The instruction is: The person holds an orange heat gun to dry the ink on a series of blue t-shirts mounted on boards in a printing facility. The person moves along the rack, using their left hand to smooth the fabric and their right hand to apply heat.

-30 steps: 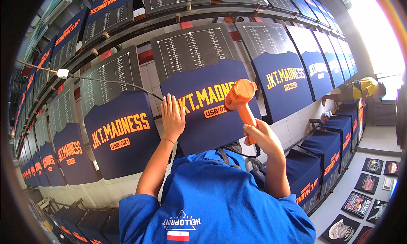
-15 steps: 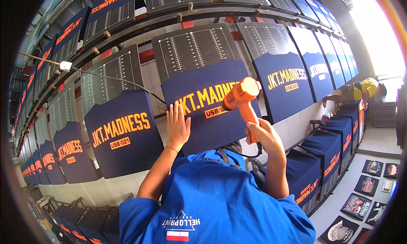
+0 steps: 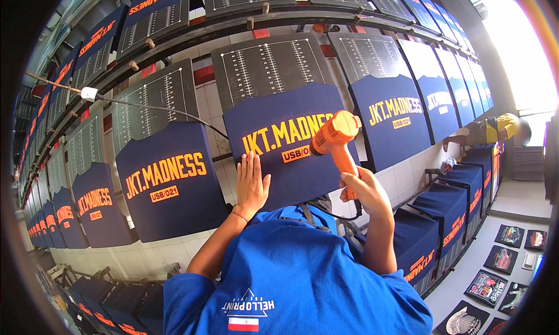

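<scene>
A navy T-shirt (image 3: 291, 186) with an orange print is stretched over a slanted dark board (image 3: 268, 64) marked with a white grid. My left hand (image 3: 251, 183) lies flat, fingers together, on the shirt just left of the print. My right hand (image 3: 364, 190) grips the handle of an orange heat gun (image 3: 335, 134). Its nozzle points left at the print's small lower label, close to the cloth. My own blue shirt (image 3: 291, 277) fills the lower middle of the view.
Matching navy shirts (image 3: 169, 183) (image 3: 390, 122) hang on boards in long curved rows to both sides and above. A lower row (image 3: 431, 218) runs at the right. A black cable (image 3: 145, 106) with a white plug (image 3: 88, 93) crosses the upper left. Another person (image 3: 495, 128) bends at the far right. Printed sheets (image 3: 512, 236) lie on the floor.
My left hand has slid a little down and to the right on the shirt. The heat gun has stayed aimed at the print, nearly in the same place.
</scene>
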### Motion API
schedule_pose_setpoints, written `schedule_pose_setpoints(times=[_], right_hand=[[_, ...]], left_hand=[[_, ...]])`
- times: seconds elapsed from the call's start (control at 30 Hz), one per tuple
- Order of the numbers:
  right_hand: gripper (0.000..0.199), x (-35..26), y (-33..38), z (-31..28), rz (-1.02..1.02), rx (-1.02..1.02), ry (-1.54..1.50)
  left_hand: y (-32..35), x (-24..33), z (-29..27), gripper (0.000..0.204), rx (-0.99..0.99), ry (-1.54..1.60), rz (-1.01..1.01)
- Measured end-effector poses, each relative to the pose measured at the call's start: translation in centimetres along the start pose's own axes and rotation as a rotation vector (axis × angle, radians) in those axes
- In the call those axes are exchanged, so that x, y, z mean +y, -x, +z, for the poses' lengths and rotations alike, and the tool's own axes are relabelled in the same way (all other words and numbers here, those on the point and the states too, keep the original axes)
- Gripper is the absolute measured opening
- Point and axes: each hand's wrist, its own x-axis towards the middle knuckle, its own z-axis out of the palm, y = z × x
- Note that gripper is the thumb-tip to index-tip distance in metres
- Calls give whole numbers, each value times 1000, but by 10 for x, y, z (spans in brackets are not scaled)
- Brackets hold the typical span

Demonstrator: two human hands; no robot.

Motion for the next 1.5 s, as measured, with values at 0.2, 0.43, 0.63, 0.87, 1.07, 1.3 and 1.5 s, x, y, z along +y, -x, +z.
schedule_pose_setpoints(times=[0.2,0.43,0.63,0.87,1.07,1.3,1.5], right_hand=[[26,4,9,2,8,2,82],[24,2,7,24,14,-25,68],[25,0,-1,38,32,-224,87],[30,1,-6,56,-1,-136,293],[37,-1,2,36,-5,-314,383],[35,11,18,-42,-19,-145,67],[32,28,0,-133,-104,-24,-171]], left_hand=[[-8,-7,1,67,40,-44,-71],[2,-1,-7,66,6,-35,-67],[21,1,-14,63,-51,24,-52],[-56,-82,-54,49,364,121,-211],[-131,-268,-101,43,799,1415,-843],[-86,-189,-80,40,682,1492,-575],[26,-53,-70,48,594,1135,-873]])
